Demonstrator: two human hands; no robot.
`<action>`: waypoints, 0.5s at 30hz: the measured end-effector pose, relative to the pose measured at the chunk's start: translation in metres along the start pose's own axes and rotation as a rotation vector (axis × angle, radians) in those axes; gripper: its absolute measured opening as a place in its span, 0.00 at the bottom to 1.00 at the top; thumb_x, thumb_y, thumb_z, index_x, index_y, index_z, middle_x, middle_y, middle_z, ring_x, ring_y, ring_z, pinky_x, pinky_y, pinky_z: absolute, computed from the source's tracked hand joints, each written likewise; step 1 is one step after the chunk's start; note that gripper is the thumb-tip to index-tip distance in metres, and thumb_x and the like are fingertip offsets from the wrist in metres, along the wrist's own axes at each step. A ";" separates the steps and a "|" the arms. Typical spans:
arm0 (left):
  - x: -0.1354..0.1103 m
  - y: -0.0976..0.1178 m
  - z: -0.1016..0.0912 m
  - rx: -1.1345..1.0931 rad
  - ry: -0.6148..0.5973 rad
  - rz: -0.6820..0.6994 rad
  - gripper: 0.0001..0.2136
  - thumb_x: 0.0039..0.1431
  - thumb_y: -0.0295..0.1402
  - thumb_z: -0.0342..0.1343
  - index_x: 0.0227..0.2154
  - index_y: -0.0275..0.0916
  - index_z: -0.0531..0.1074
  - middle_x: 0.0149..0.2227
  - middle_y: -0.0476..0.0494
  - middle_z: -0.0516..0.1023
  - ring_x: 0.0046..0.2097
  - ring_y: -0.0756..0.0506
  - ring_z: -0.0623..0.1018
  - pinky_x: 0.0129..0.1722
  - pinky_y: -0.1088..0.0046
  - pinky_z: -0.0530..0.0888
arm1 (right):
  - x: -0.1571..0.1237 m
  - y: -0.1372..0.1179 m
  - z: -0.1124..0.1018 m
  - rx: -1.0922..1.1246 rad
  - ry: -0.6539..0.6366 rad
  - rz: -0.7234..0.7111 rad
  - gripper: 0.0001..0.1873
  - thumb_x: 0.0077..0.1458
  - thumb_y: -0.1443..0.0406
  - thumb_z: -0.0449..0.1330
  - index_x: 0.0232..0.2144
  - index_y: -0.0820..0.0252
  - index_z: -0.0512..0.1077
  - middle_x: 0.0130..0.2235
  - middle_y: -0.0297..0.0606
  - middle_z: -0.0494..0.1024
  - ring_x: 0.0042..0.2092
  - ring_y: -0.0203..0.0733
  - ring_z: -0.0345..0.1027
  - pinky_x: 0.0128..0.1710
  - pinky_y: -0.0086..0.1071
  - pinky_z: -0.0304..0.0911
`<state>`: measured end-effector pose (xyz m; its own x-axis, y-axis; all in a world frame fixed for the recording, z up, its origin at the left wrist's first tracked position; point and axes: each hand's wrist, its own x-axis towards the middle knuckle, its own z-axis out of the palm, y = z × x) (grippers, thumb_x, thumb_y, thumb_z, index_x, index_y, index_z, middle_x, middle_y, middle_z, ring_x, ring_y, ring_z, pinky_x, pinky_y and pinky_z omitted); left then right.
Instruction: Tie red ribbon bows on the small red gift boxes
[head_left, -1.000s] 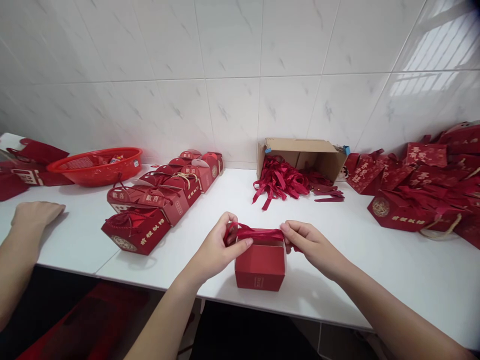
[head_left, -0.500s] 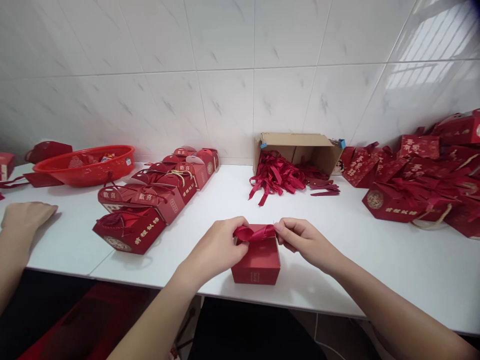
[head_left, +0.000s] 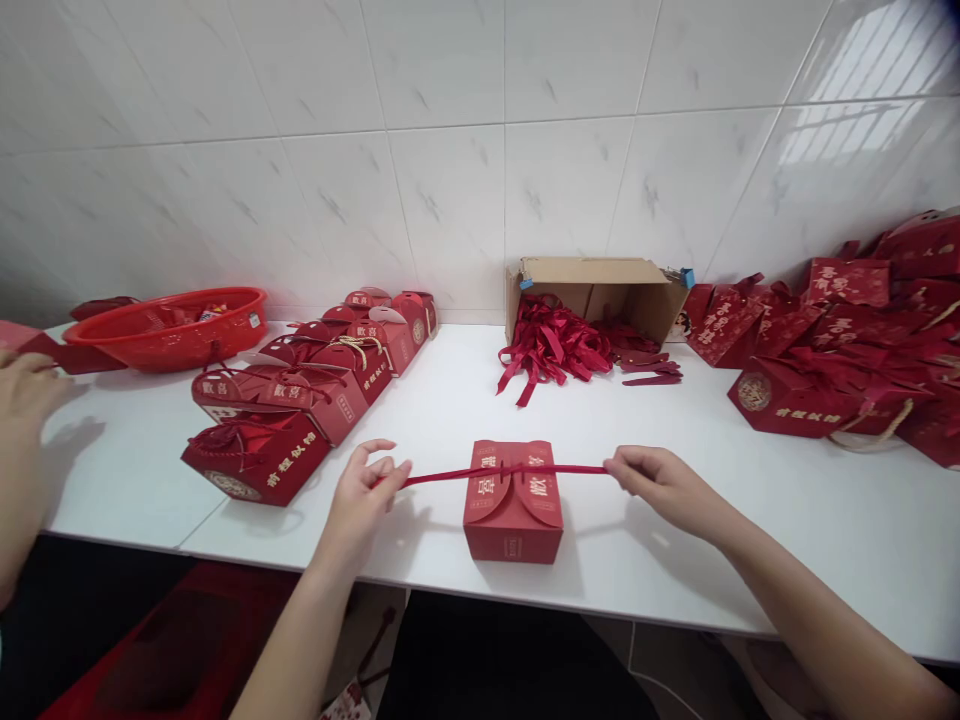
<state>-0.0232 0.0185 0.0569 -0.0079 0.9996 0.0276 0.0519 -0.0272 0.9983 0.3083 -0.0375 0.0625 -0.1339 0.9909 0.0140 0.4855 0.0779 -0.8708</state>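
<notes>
A red gift box (head_left: pixel 513 515) with gold characters stands upright near the table's front edge, its curved top flaps folded together. Across its top runs a dark red ribbon (head_left: pixel 574 468), stretched taut to both sides and crossing at the middle of the lid. My left hand (head_left: pixel 367 490) pinches the ribbon's left end, off the box's left side. On the other side, the right end is gripped between the fingers of my right hand (head_left: pixel 646 478). Neither hand touches the box.
Red gift boxes (head_left: pixel 300 400) stand in a row at left, near a red plastic basin (head_left: pixel 172 335). Behind, a cardboard box (head_left: pixel 600 270) lies open with ribbons (head_left: pixel 555 345) spilling out. Finished-looking boxes (head_left: pixel 817 400) pile up at right. Another person's hand (head_left: pixel 30 400) is at far left.
My hands have moved apart from the box's top, drawing the ribbon from a loose loop into a taut line. The flaps now show uncovered. The other person's hand has shifted left.
</notes>
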 end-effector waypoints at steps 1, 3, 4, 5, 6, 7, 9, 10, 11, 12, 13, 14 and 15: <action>0.000 -0.004 -0.006 0.046 0.003 -0.009 0.18 0.48 0.41 0.61 0.37 0.42 0.59 0.18 0.62 0.51 0.19 0.56 0.51 0.19 0.81 0.49 | -0.002 0.007 -0.005 -0.028 0.007 0.020 0.23 0.55 0.48 0.53 0.19 0.59 0.59 0.21 0.29 0.54 0.25 0.33 0.46 0.26 0.30 0.46; -0.001 -0.008 -0.015 0.123 -0.038 -0.036 0.18 0.48 0.43 0.60 0.36 0.41 0.61 0.18 0.61 0.52 0.19 0.55 0.52 0.19 0.80 0.50 | -0.005 0.016 -0.011 -0.049 -0.017 0.046 0.24 0.55 0.47 0.51 0.20 0.59 0.60 0.22 0.29 0.53 0.25 0.34 0.45 0.26 0.30 0.46; -0.002 -0.009 -0.017 0.161 -0.077 -0.057 0.18 0.49 0.45 0.59 0.36 0.41 0.62 0.18 0.61 0.52 0.19 0.55 0.53 0.19 0.80 0.51 | -0.006 0.019 -0.012 -0.049 -0.039 0.048 0.24 0.55 0.47 0.51 0.20 0.59 0.60 0.22 0.30 0.53 0.26 0.34 0.45 0.26 0.30 0.46; -0.003 -0.008 -0.019 0.198 -0.119 -0.078 0.17 0.49 0.46 0.58 0.36 0.40 0.64 0.18 0.60 0.53 0.20 0.54 0.54 0.20 0.79 0.51 | -0.006 0.021 -0.013 -0.046 -0.053 0.049 0.24 0.55 0.46 0.50 0.20 0.59 0.60 0.22 0.30 0.52 0.26 0.34 0.45 0.26 0.30 0.46; -0.004 -0.006 -0.021 0.240 -0.161 -0.097 0.17 0.50 0.47 0.57 0.34 0.40 0.66 0.18 0.59 0.54 0.20 0.54 0.54 0.20 0.79 0.51 | -0.006 0.021 -0.013 -0.044 -0.057 0.053 0.25 0.55 0.46 0.50 0.20 0.59 0.60 0.22 0.29 0.52 0.25 0.34 0.45 0.25 0.30 0.45; -0.003 -0.003 -0.024 0.292 -0.205 -0.116 0.16 0.50 0.47 0.57 0.31 0.39 0.68 0.18 0.57 0.55 0.20 0.53 0.55 0.20 0.78 0.52 | -0.006 0.021 -0.014 -0.043 -0.060 0.065 0.25 0.54 0.45 0.51 0.19 0.59 0.59 0.22 0.29 0.51 0.25 0.34 0.44 0.25 0.30 0.45; -0.002 0.004 -0.032 0.410 -0.291 -0.135 0.15 0.49 0.46 0.58 0.23 0.37 0.71 0.18 0.54 0.59 0.22 0.52 0.58 0.22 0.77 0.54 | -0.005 0.018 -0.018 -0.035 -0.077 0.112 0.26 0.53 0.45 0.53 0.18 0.59 0.57 0.21 0.28 0.49 0.24 0.33 0.42 0.23 0.30 0.43; -0.001 0.008 -0.039 0.461 -0.324 -0.130 0.16 0.48 0.45 0.59 0.18 0.37 0.70 0.18 0.53 0.61 0.23 0.51 0.59 0.23 0.76 0.55 | -0.006 0.017 -0.022 -0.026 -0.081 0.143 0.26 0.52 0.46 0.54 0.17 0.59 0.56 0.20 0.28 0.49 0.24 0.32 0.41 0.23 0.30 0.42; 0.000 0.012 -0.045 0.498 -0.351 -0.124 0.17 0.47 0.44 0.60 0.15 0.37 0.68 0.17 0.52 0.61 0.24 0.51 0.59 0.24 0.76 0.56 | -0.007 0.016 -0.026 -0.006 -0.079 0.171 0.26 0.51 0.46 0.56 0.17 0.59 0.55 0.20 0.27 0.49 0.23 0.32 0.41 0.23 0.30 0.42; 0.000 0.017 -0.053 0.515 -0.366 -0.114 0.18 0.47 0.44 0.60 0.13 0.37 0.67 0.17 0.52 0.60 0.24 0.51 0.59 0.24 0.76 0.57 | -0.008 0.014 -0.032 0.028 -0.072 0.188 0.26 0.51 0.47 0.57 0.16 0.59 0.56 0.19 0.27 0.51 0.23 0.31 0.42 0.23 0.30 0.44; 0.000 0.023 -0.060 0.509 -0.369 -0.106 0.18 0.48 0.43 0.60 0.12 0.37 0.66 0.16 0.52 0.59 0.24 0.51 0.59 0.25 0.76 0.57 | -0.009 0.013 -0.038 0.081 -0.056 0.190 0.25 0.51 0.48 0.58 0.16 0.60 0.57 0.19 0.28 0.53 0.23 0.31 0.45 0.23 0.30 0.46; -0.001 0.029 -0.066 0.472 -0.340 -0.077 0.18 0.49 0.41 0.61 0.12 0.37 0.66 0.16 0.52 0.60 0.24 0.51 0.59 0.25 0.76 0.58 | -0.010 0.012 -0.045 0.151 -0.033 0.180 0.24 0.52 0.49 0.58 0.17 0.60 0.60 0.20 0.29 0.57 0.23 0.31 0.48 0.24 0.30 0.50; -0.001 0.036 -0.071 0.408 -0.286 -0.041 0.17 0.50 0.39 0.61 0.12 0.38 0.67 0.17 0.52 0.61 0.24 0.51 0.59 0.26 0.76 0.58 | -0.011 0.010 -0.051 0.233 -0.002 0.159 0.22 0.52 0.51 0.59 0.18 0.61 0.65 0.21 0.31 0.61 0.24 0.32 0.52 0.25 0.30 0.53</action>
<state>-0.0923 0.0160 0.0963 0.2530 0.9638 -0.0838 0.4442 -0.0387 0.8951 0.3584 -0.0416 0.0783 -0.0740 0.9885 -0.1322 0.2884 -0.1057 -0.9517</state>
